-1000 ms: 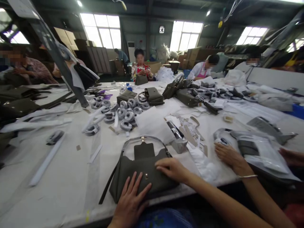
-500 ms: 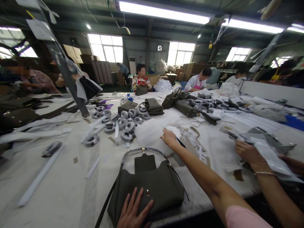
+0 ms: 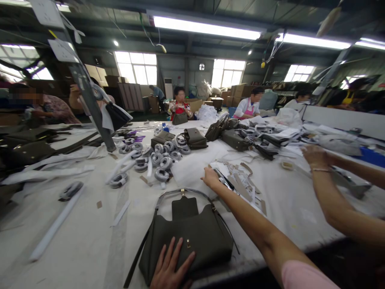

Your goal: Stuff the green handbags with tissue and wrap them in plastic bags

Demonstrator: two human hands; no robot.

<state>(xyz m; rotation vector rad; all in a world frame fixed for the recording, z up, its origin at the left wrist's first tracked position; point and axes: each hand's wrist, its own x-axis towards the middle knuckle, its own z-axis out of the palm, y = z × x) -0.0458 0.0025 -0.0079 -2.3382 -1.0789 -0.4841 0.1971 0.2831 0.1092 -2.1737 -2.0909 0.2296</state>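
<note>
A dark olive handbag (image 3: pixel 195 233) lies on the white-covered table in front of me, its flap (image 3: pixel 184 208) turned up toward the far side and its handle arched beyond it. My left hand (image 3: pixel 173 263) rests flat on the bag's front, fingers spread, just left of the small gold clasp (image 3: pixel 188 243). Stretched out past the bag, my right hand (image 3: pixel 211 178) has curled fingers over a white sheet (image 3: pixel 188 168). A dark, shiny tool (image 3: pixel 225 181) shows right beside its wrist. What those fingers hold, if anything, is hidden.
Grey wrapped coils (image 3: pixel 162 174) cluster beyond the bag, with more olive handbags (image 3: pixel 195 137) behind. Cardboard and paper scraps (image 3: pixel 243 180) lie right of my hand. A slanted metal post (image 3: pixel 93 100) stands at left. A co-worker's arms (image 3: pixel 333 192) reach in from the right.
My right hand has shifted slightly left, and more of the shiny tool shows by it. My left hand stays on the bag. The co-worker's hands at right have moved farther across the table.
</note>
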